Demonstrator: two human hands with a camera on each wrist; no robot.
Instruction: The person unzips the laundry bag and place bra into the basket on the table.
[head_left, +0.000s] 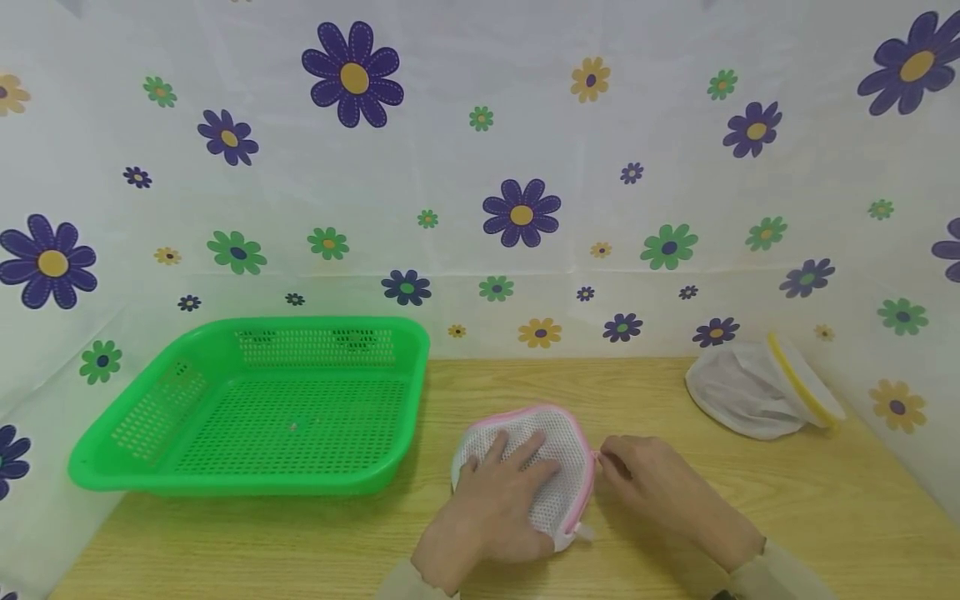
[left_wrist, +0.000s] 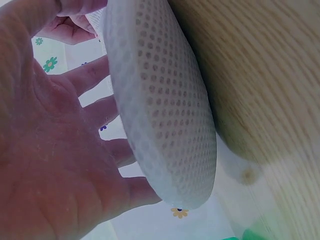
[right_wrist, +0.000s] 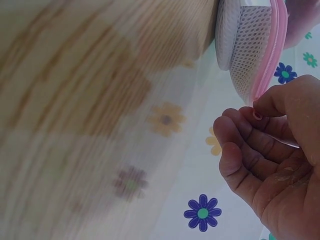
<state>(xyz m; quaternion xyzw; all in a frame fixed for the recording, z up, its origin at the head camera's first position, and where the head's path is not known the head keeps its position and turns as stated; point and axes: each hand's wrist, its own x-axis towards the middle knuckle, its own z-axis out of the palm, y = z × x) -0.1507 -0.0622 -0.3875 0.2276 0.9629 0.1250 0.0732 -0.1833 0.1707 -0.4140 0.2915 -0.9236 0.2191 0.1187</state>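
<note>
A round white mesh laundry bag [head_left: 555, 427] with a pink zipper [right_wrist: 271, 55] lies on the table in front of me. My left hand [head_left: 498, 504] rests on top of it with the fingers spread; the left wrist view shows the palm and straight fingers against the bag's mesh side [left_wrist: 170, 100]. At the bag's right edge, my right hand [head_left: 652, 479] pinches the small pink zipper pull [right_wrist: 257, 115] between thumb and forefinger. A small white tab [head_left: 583, 532] sticks out at the near right edge of the bag.
A green perforated plastic basket [head_left: 255, 482] stands on the left of the wooden table [head_left: 517, 379]. Toward the back right lies a white mesh bag [head_left: 738, 387] with a yellow-trimmed round end [head_left: 797, 379]. Behind the table hangs a flower-patterned white sheet [head_left: 450, 167].
</note>
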